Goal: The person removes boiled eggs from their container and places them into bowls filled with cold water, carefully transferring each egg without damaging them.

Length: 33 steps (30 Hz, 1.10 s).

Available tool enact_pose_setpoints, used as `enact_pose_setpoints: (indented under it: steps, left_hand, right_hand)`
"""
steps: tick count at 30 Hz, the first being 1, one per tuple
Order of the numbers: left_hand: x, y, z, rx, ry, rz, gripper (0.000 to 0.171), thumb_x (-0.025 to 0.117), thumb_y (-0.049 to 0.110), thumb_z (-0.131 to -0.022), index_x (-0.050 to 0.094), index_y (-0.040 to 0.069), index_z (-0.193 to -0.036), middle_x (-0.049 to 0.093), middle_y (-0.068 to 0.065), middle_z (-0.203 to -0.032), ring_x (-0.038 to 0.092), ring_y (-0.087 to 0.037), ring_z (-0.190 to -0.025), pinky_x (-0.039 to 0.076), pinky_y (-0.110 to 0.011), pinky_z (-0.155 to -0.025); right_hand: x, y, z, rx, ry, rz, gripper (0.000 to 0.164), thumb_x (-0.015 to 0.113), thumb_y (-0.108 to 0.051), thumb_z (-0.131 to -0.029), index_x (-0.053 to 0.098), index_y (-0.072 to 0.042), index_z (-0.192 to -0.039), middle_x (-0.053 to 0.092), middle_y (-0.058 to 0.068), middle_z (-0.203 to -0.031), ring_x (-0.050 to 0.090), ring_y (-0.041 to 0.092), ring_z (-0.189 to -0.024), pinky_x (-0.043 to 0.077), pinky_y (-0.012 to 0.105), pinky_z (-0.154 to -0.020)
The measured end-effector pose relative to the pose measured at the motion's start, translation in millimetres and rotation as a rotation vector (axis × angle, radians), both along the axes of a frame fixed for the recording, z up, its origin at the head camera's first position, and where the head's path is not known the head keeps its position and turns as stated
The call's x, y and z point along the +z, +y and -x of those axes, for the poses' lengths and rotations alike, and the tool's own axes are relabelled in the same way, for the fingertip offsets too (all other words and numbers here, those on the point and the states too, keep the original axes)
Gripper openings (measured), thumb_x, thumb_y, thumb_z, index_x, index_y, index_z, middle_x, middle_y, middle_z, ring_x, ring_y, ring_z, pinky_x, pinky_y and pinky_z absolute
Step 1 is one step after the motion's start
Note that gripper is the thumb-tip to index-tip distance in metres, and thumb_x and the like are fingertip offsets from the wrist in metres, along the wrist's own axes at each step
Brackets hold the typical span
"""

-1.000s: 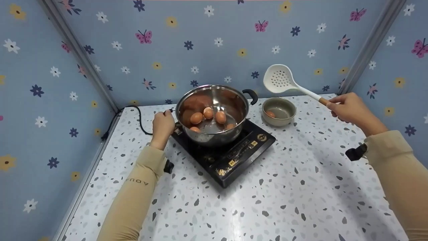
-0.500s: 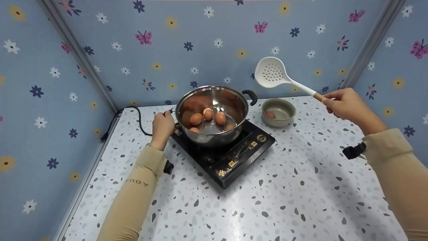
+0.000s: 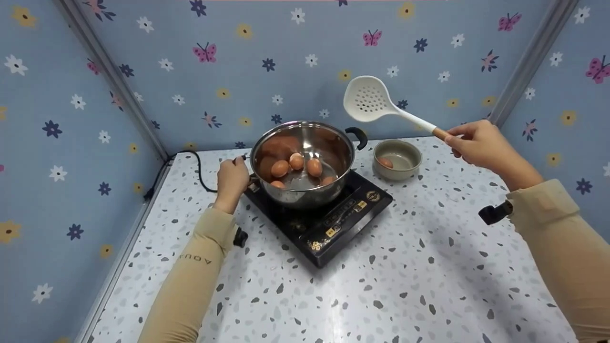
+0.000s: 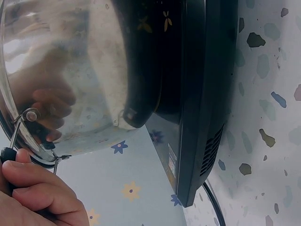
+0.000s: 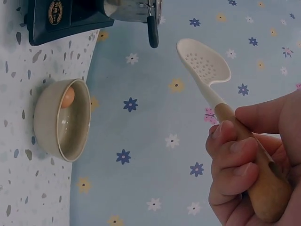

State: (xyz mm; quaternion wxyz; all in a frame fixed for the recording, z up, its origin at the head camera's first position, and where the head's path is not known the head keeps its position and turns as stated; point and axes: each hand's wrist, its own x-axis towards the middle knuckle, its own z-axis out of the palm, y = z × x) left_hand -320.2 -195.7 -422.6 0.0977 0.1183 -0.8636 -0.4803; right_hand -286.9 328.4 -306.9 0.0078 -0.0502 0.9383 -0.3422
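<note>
My left hand point(image 3: 232, 180) grips the black side handle of a steel pot point(image 3: 305, 195), fingers curled round it in the left wrist view. Several brown eggs point(image 3: 314, 167) lie on the bottom of the pot. In my right hand point(image 3: 481, 146) is a white slotted skimmer point(image 3: 367, 99), held by its wooden handle point(image 5: 263, 183). The skimmer's head is raised above and behind the pot's right handle point(image 3: 358, 137), with nothing on it. A grey-green bowl point(image 3: 398, 174) stands right of the pot, with one brown egg point(image 5: 68, 97) inside.
Under the pot sits a black induction cooker point(image 3: 329, 233), set at an angle on the speckled table point(image 3: 391, 286). Its cord point(image 3: 200, 171) runs off to the back left. A blue flowered wall panel point(image 3: 286, 57) rises behind, with others at both sides.
My right hand has moved left with the skimmer, bringing its head from above the bowl toward the pot and slightly higher. The left hand, pot and bowl have stayed put.
</note>
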Motion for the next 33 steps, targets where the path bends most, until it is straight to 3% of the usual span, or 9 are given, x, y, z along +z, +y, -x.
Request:
enact_pose_setpoints:
  steps: [11,21,28,33]
  left_hand:
    - [0.2,0.1,0.0,0.013,-0.007,0.017,0.045,0.031,0.028,-0.118,0.061,-0.003,-0.107,0.053,-0.012,-0.088,0.054,-0.029,-0.081,0.045,-0.042,-0.079]
    - [2.2,0.2,-1.5,0.005,0.001,0.024,0.040,0.032,0.028,-0.118,0.056,0.005,-0.096,0.051,-0.008,-0.081,0.049,-0.023,-0.071,0.042,-0.038,-0.071]
    - [2.1,-0.4,-0.7,-0.003,-0.007,-0.002,0.040,0.031,0.028,-0.118,0.052,0.009,-0.090,0.048,-0.008,-0.078,0.046,-0.022,-0.065,0.041,-0.039,-0.070]
    - [1.1,-0.8,-1.1,-0.005,0.000,0.000,0.040,0.031,0.028,-0.118,0.056,0.005,-0.096,0.051,-0.007,-0.079,0.048,-0.020,-0.067,0.043,-0.037,-0.071]
  right_hand:
    - [8.6,-32.5,-3.8,0.067,0.026,-0.049,0.040,0.059,-0.026,-0.113,0.071,0.004,-0.136,0.066,0.000,-0.077,0.049,0.014,-0.061,0.042,0.028,-0.052]
    - [7.2,-52.8,-0.8,0.129,0.050,-0.098,0.036,0.059,-0.023,-0.113,0.073,0.001,-0.136,0.067,0.008,-0.078,0.047,0.015,-0.057,0.038,0.030,-0.050]
    - [2.9,-65.8,1.9,0.173,0.094,-0.115,0.028,0.063,-0.016,-0.109,0.078,0.001,-0.125,0.065,0.004,-0.073,0.048,0.013,-0.059,0.038,0.027,-0.050]
    - [-0.7,-73.8,3.7,0.190,0.084,-0.151,0.030,0.062,-0.016,-0.109,0.077,0.002,-0.127,0.061,0.004,-0.070,0.047,0.013,-0.057,0.039,0.026,-0.049]
